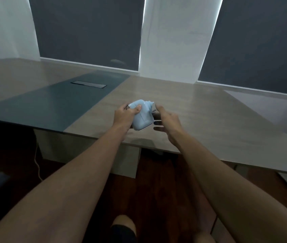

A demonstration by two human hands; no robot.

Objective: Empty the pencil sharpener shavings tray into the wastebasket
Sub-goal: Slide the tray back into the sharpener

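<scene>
A left hand [124,114] grips a pale blue pencil sharpener [142,114] above a wood-grain table [200,120] as the right hand [167,120] pinches something dark at its side, a grey inlay strip [51,104] lying left.

No readable text anywhere.
Nothing legible on the pale blue pencil sharpener [142,114], on the table [200,120] or on the dark blinds [90,32]: no label, brand, number or sign sharp enough to read.
</scene>
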